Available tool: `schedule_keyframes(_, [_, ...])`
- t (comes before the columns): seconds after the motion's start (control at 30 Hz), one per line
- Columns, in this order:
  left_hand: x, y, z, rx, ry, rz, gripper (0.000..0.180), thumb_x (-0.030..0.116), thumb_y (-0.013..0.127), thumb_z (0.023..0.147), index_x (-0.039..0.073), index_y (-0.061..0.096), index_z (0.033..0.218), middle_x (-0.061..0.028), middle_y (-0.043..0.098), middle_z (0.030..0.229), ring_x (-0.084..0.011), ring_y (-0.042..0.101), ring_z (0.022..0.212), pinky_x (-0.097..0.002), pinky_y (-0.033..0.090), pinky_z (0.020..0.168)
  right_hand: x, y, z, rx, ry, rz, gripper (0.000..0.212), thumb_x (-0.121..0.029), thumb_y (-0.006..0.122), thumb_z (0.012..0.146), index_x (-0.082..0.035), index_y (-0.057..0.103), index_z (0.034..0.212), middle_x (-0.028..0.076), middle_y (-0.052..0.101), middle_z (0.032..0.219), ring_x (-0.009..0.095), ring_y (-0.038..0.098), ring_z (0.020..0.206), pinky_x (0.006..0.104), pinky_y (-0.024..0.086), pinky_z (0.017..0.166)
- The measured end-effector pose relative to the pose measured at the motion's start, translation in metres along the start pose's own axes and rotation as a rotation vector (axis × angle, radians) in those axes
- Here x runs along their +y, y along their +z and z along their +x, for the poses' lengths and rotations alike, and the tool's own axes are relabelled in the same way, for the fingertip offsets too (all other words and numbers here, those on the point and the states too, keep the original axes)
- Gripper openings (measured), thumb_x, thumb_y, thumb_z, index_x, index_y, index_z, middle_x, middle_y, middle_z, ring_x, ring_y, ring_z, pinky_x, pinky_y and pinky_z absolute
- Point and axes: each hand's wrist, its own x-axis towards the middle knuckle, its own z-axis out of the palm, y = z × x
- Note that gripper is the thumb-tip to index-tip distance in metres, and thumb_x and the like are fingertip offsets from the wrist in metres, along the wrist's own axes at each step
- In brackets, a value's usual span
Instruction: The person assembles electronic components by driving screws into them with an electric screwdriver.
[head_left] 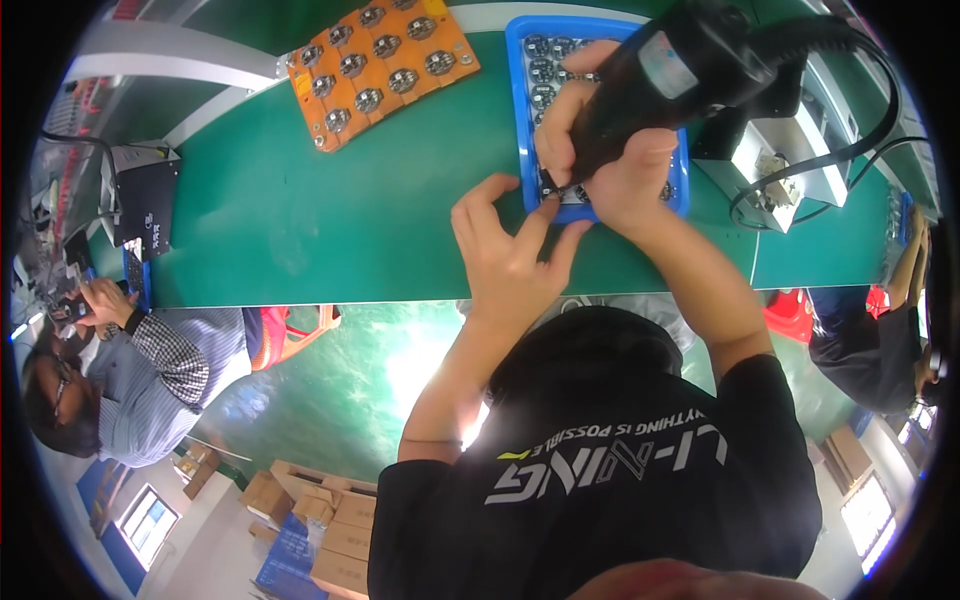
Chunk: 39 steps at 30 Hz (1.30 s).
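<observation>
Labels/writing 1st: black handheld power tool point(640, 95) has a pale label point(668, 66), print too small to make out. Black T-shirt point(600, 530) has big light lettering across it, upside down in view. Black box point(152, 190) at far L of worktop point(380, 220) has small white marks, illegible.

R hand point(622, 185) is wrapped round tool, tip down at near-L corner of blue tray point(522, 110). L hand point(510, 255) has fingers spread & bent, fingertips at tray's near edge by tip; can't tell if it pinches anything.

Hidden: tool & R hand block much of tray & its round parts point(540, 72); tip's contact unclear. Orange board point(377, 73), w/ similar parts, is cut off at top. Co-worker point(865, 350) at far R is partly lost at dark rim.
</observation>
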Motion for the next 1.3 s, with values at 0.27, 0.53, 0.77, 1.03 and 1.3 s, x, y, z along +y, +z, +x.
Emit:
schedule_keyframes(0.27, [0.003,0.001,0.000,-0.051,0.008,-0.013,0.034,0.016,0.085,0.067,0.003,0.071,0.096,-0.0205,0.054,0.112,-0.0358,0.053,0.101,-0.0425,0.045,0.082,-0.056,-0.044,-0.012,0.220,-0.153,0.189,0.112,-0.096,0.027,0.069,-0.009,0.040,0.138,0.002,0.044,0.058,0.016,0.041,0.041,0.0331,0.039,0.044])
schedule_keyframes(0.53, [0.006,0.007,-0.009,-0.029,0.010,-0.020,0.031,0.006,0.082,0.071,0.002,0.073,0.100,-0.0182,0.055,0.113,-0.0338,0.058,0.100,-0.0391,0.050,0.081,-0.111,-0.168,-0.055,0.212,-0.459,0.087,0.116,-0.101,0.029,0.060,-0.012,0.052,0.130,0.004,0.045,0.067,0.017,0.040,0.050,0.0328,0.033,0.055])
schedule_keyframes(0.77, [0.007,0.010,-0.010,-0.050,0.021,-0.042,0.034,0.006,0.083,0.071,0.002,0.071,0.103,-0.0200,0.052,0.115,-0.0343,0.056,0.101,-0.0400,0.050,0.082,-0.121,-0.171,-0.066,0.244,-0.437,0.001,0.110,-0.102,0.030,0.058,-0.021,0.055,0.128,0.006,0.044,0.066,0.019,0.039,0.052,0.0346,0.032,0.057])
schedule_keyframes(1.03, [0.009,0.011,-0.007,-0.067,0.016,-0.049,0.035,0.006,0.083,0.071,0.001,0.069,0.102,-0.0220,0.050,0.116,-0.0353,0.055,0.102,-0.0412,0.050,0.084,-0.119,-0.170,-0.060,0.287,-0.504,0.045,0.123,-0.103,0.016,0.054,-0.005,0.045,0.123,0.010,0.049,0.060,0.019,0.038,0.046,0.0342,0.035,0.049])
schedule_keyframes(1.3, [0.008,0.007,-0.005,-0.067,-0.008,-0.075,0.038,0.006,0.084,0.070,-0.001,0.066,0.103,-0.0208,0.048,0.117,-0.0344,0.056,0.103,-0.0403,0.051,0.083,-0.111,-0.175,-0.059,0.129,-0.350,0.080,0.106,-0.097,0.034,0.066,-0.012,0.051,0.128,0.004,0.045,0.064,0.016,0.040,0.049,0.0318,0.033,0.055])
